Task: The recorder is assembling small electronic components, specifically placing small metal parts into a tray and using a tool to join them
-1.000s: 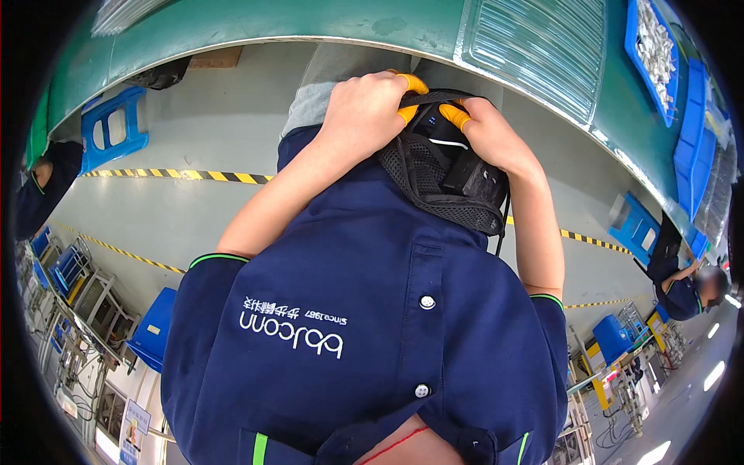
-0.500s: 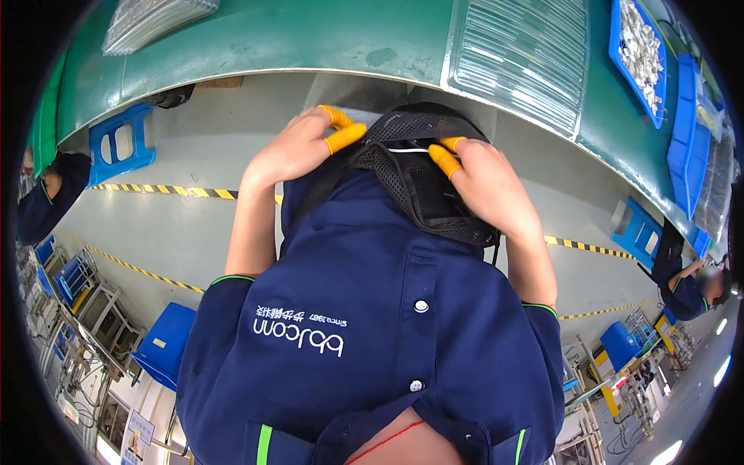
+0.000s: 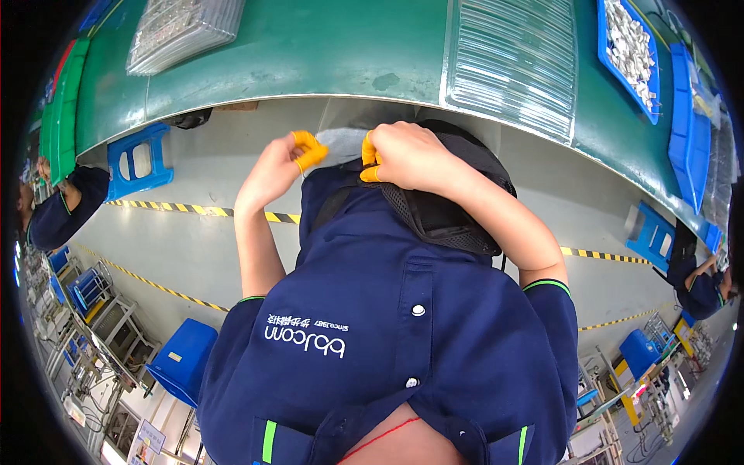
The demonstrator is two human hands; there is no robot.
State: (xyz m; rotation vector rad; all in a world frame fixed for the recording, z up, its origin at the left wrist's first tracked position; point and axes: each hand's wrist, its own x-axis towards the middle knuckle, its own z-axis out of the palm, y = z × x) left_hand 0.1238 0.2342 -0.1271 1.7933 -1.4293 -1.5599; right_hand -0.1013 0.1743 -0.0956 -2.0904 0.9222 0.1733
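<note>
A black mesh bag (image 3: pixel 442 213) lies across my lap, below the edge of the green table. My right hand (image 3: pixel 407 155) reaches over it, its thumb and forefinger in yellow finger cots, closed on the bag's left edge. To the left, apart from the bag, I hold my left hand (image 3: pixel 283 167) in the air. Its yellow-covered fingertips are pinched together, and whatever may be between them is too small or hidden to name.
On the green table (image 3: pixel 310 58) stand stacked clear trays (image 3: pixel 182 31), a ribbed clear tray (image 3: pixel 511 66) and a blue bin of small metallic parts (image 3: pixel 629 50). Blue stools (image 3: pixel 139 164) stand on the floor. Other people (image 3: pixel 70 201) sit at both sides.
My right hand has moved left across the bag to its left edge. My left hand has come off the bag and drawn leftward, its fingers curled in. The view has shifted slightly.
</note>
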